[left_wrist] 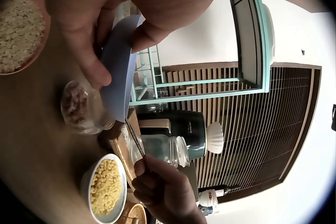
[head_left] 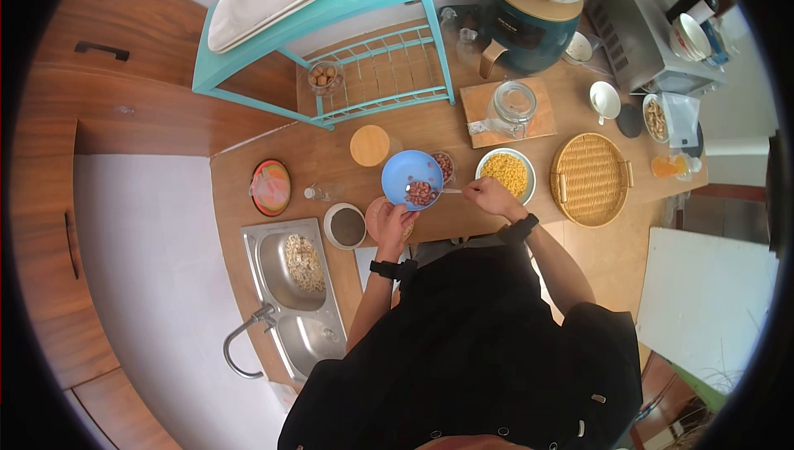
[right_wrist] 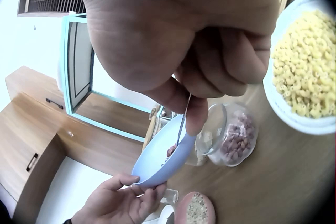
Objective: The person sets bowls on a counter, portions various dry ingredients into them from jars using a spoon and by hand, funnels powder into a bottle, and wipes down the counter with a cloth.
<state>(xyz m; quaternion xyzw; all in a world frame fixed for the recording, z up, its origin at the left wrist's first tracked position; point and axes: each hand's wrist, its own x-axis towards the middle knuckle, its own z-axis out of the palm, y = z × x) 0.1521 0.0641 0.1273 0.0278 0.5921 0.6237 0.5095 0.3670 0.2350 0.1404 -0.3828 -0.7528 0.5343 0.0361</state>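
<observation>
My left hand (head_left: 392, 225) grips the rim of a blue bowl (head_left: 403, 167), thumb on one side and fingers on the other. The bowl is held up over the counter, with reddish speckled beans (head_left: 420, 193) gathered at its near side. A thin metal spoon (right_wrist: 182, 124) is pinched in my right hand (head_left: 493, 198), and its far end dips into the bowl among the beans. Just beside the bowl stands an open glass jar (right_wrist: 239, 137) partly filled with the same beans. Right of it sits a white bowl (right_wrist: 270, 95) of yellow macaroni (head_left: 504, 172).
A pink bowl (right_wrist: 210, 211) of pale grains stands below the left hand. Behind are a clip-lid glass jar (head_left: 514, 107) on a wooden board, a turquoise rack (head_left: 389, 107) and an air fryer (head_left: 529, 36). A wicker tray (head_left: 591, 181) lies right, a sink (head_left: 285, 284) left.
</observation>
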